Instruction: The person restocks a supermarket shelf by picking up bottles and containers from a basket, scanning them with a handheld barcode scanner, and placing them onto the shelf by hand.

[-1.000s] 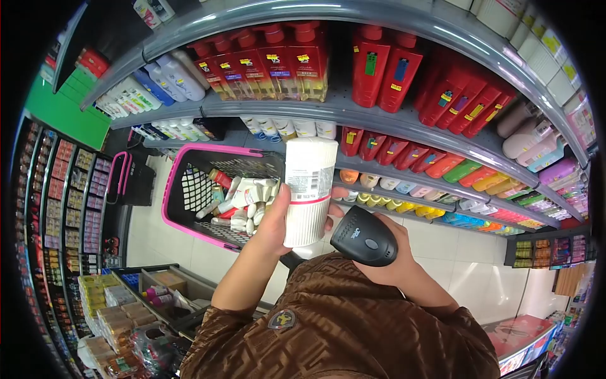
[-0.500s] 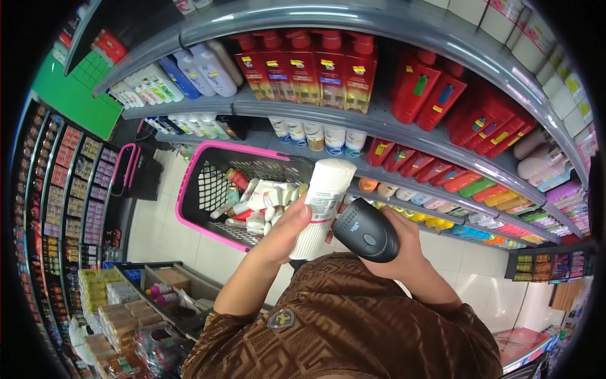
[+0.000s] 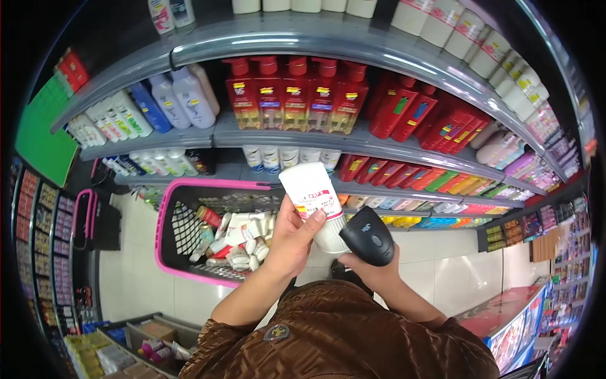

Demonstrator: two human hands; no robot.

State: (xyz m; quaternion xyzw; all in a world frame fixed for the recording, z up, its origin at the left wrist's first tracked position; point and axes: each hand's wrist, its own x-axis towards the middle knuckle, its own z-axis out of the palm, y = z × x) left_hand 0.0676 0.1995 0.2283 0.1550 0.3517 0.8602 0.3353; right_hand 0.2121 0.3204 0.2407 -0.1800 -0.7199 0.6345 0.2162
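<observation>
At the far left, a display rack [image 3: 39, 237] is packed with small goods, under a green panel [image 3: 47, 129]. Next comes a black basket with a pink handle [image 3: 95, 218], then a larger shopping basket [image 3: 161, 235] with a pink rim, tilted in view. White bottles [image 3: 243, 234] lie jumbled inside it, beside a red-and-gold bottle [image 3: 208, 216].

Right of the basket, the left hand [image 3: 290, 245] grips a white canister [image 3: 312, 189] around its lower half. The thumb [image 3: 309, 228] presses across the front, at the lower edge of the printed label; the fingers are behind the canister, mostly hidden, so their exact spread cannot be told. The canister is held up in front of the body, its top leaning left, the ribbed lower part showing below the thumb. Beyond it, red pump bottles [image 3: 297, 95] stand in a row on a grey shelf [image 3: 252, 138].

Just right of the canister's lower end is a black barcode scanner [image 3: 369, 239], labelled side up; whether the two touch cannot be told. The right hand [image 3: 382, 270] is curled around the scanner from below, most of its fingers hidden under it. Farther right stands a red-topped case [image 3: 499, 303] with a brightly printed side
</observation>
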